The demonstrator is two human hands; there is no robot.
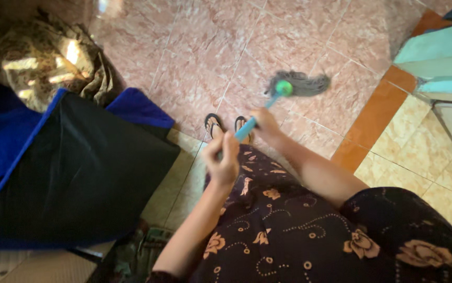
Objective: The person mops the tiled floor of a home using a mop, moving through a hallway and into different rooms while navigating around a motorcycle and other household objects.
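A mop [298, 84] with a blue handle and a green collar was held in both hands over the pink tiled floor [199, 47]. The left hand [223, 157] was closed in a fist around the upper end of the handle, near the body. The right hand [265, 123] was wrapped around the handle lower down, closer to the head. The grey string head was lying on the tiles just ahead of the sandalled feet [228, 124], blurred as if in motion, with the handle slanted down and away from the body.

The mopping was judged to be under way rather than finished, since the head was pressed on the floor in mid-stroke. No clear wet or dry boundary could be made out on the tiles, so how much of the floor had been covered could not be told. The orange border strip [375, 112] and the yellow tiles [420, 157] beyond it lay to the right. A black and blue cushion [68, 167] and a patterned cloth [42, 57] were lying to the left, well apart from the mop head.
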